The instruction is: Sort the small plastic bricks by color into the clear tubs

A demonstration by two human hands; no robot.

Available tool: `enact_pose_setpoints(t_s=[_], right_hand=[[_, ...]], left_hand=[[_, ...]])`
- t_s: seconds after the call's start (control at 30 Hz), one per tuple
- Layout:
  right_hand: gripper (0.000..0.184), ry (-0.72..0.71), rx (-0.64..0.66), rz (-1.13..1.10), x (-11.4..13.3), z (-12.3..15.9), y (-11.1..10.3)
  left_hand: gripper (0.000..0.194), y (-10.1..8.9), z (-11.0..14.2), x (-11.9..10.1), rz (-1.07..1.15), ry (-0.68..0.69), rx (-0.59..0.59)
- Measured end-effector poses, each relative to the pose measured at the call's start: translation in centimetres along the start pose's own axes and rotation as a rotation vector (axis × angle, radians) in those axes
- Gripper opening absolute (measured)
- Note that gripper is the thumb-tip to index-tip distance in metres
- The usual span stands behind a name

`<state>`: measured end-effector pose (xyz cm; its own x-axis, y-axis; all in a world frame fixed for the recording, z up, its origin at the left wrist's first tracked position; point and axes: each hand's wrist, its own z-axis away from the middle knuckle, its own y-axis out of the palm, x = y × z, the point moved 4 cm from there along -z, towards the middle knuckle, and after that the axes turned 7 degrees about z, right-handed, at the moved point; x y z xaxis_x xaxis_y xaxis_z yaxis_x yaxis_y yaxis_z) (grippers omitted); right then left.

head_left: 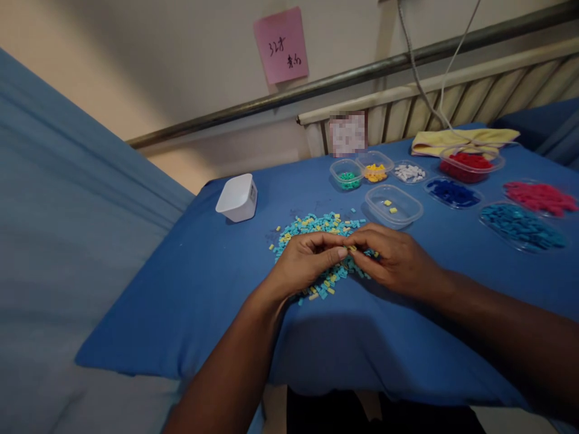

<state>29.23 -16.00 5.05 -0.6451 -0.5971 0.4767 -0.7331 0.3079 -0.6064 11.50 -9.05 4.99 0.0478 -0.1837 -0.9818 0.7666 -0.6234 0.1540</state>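
My left hand (310,258) and my right hand (392,256) meet fingertip to fingertip over a loose pile of small blue and yellow plastic pieces (312,224). Both are closed in a pinch, and a small yellow plastic piece (351,248) shows between the fingertips. My fingers cover part of it and much of the pile. Just behind my right hand sits a clear plastic tub (415,212) with a few yellow pieces in it.
A white tub (237,202) stands at the back left of the blue-covered table (190,289). Along the back right are clear tubs with green pieces (349,179), orange pieces (374,173) and red pieces (470,164), several other filled containers, and a yellow cloth (429,142).
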Motion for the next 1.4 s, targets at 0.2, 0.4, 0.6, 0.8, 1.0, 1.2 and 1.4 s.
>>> enact_pose_setpoints(t_s=[0.2, 0.4, 0.6, 0.8, 1.0, 1.2, 1.4], right_hand=[[0.009, 0.047, 0.027, 0.102, 0.0, -0.4, -0.4], [0.01, 0.091, -0.125, 0.366, -3.5, -0.7, -4.2], [0.025, 0.227, -0.082, 0.587, -8.1, -0.1, -6.3], [0.033, 0.276, 0.054, 0.697, -9.3, 0.2, -5.7], [0.032, 0.219, 0.038, 0.692, -7.8, -0.1, -5.8], [0.026, -0.154, 0.233, 0.307, -2.9, 0.3, -2.2], [0.027, -0.251, 0.413, 0.169, -1.1, 0.7, 0.3]], left_hand=[[0.035, -0.2, 0.6, -0.7, -0.153, 0.01, 0.069], [0.019, -3.3, 2.2, -3.5, -0.768, 0.123, 0.106], [0.024, -3.1, 2.6, -3.1, -1.152, 0.163, 0.316], [0.023, -1.8, 2.2, -2.6, -1.319, 0.187, 0.315], [0.029, -1.4, 2.5, -2.7, -1.397, 0.18, 0.284], [0.035, -1.4, 2.2, -1.9, -1.453, 0.127, 0.248], [0.022, -1.3, 2.3, -2.2, -1.458, 0.093, 0.234]])
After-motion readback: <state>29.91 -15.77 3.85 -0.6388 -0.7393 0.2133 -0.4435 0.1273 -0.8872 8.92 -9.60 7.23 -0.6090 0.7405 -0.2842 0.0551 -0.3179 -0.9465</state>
